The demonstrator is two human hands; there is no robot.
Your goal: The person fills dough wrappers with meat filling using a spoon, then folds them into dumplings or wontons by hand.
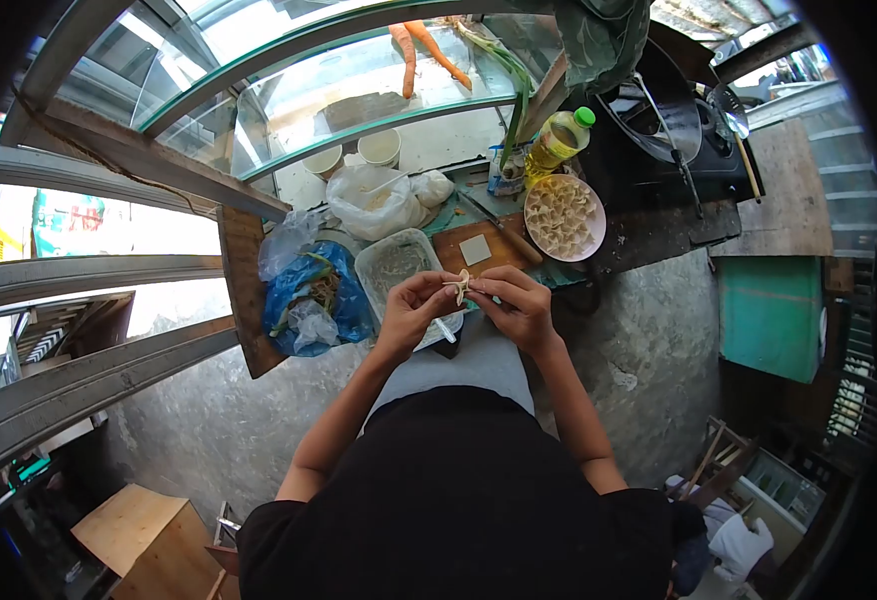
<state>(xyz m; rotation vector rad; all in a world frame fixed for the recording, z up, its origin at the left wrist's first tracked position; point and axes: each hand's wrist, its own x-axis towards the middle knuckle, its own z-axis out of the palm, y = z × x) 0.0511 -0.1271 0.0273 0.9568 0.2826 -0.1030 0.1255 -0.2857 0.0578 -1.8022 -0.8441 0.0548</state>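
Note:
My left hand (417, 308) and my right hand (514, 305) meet in front of my body, fingertips pinching one small folded dumpling (463, 287) from both sides. Just beyond them a pale square wrapper (476, 250) lies on a wooden cutting board (447, 247). Left of the board, partly behind my left hand, sits a clear plastic tub (369, 268) with some filling in it. A round plate (599, 222) to the right of the board holds several folded dumplings (562, 215). A knife (512, 238) rests across the board's right part.
A blue bag (349, 308) with scraps is at the left, beside a white plastic bag (359, 205). An oil bottle (551, 150) stands behind the plate. Carrots (408, 62) lie on the glass case (309, 138). A black wok (659, 110) is on the stove at the right.

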